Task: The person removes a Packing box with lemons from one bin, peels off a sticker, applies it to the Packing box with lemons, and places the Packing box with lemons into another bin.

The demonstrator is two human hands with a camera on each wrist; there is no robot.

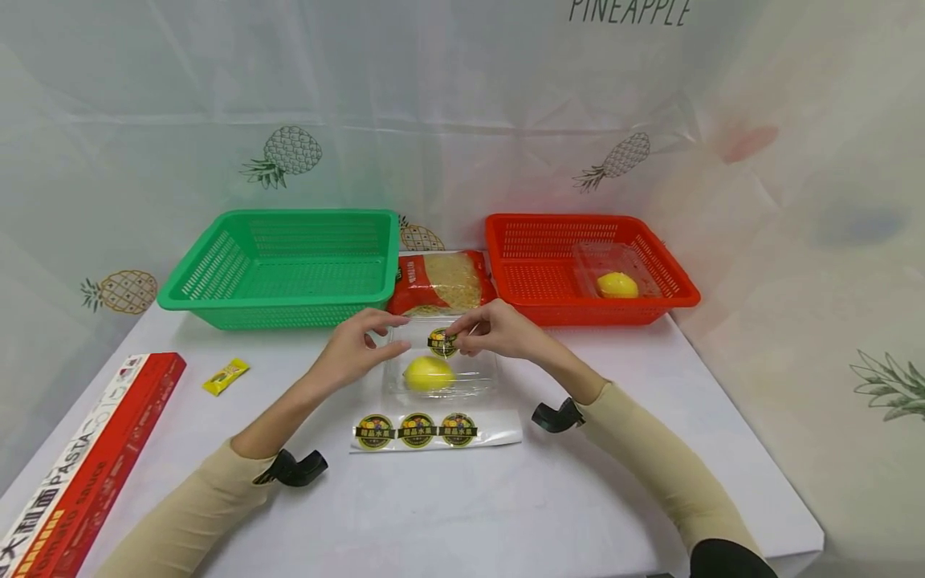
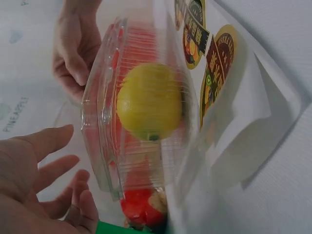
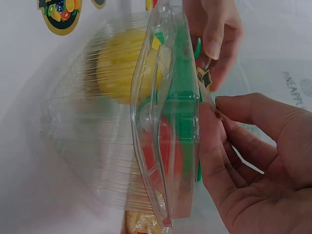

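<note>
A clear plastic clamshell box (image 1: 473, 371) with a yellow lemon (image 1: 429, 374) inside sits mid-table, its lid closed. Over the lid, my right hand (image 1: 499, 329) pinches the edge of a round black-and-gold sticker (image 1: 440, 342) between thumb and fingertips. Whether the sticker touches the lid is hard to tell. My left hand (image 1: 354, 349) hovers at the box's left side, fingers spread and relaxed, holding nothing; the left wrist view shows its fingers (image 2: 53, 141) apart from the lid. In front of the box lies a white strip (image 1: 499, 428) bearing 3 similar stickers.
Behind stand a green basket (image 1: 282, 313) and a red basket (image 1: 578, 313), which holds another clear box with a yellow fruit (image 1: 617, 285). A red-edged bag of noodles (image 1: 451, 281) lies between them. To the left are a yellow packet (image 1: 226, 376) and a long red pasta box (image 1: 94, 466).
</note>
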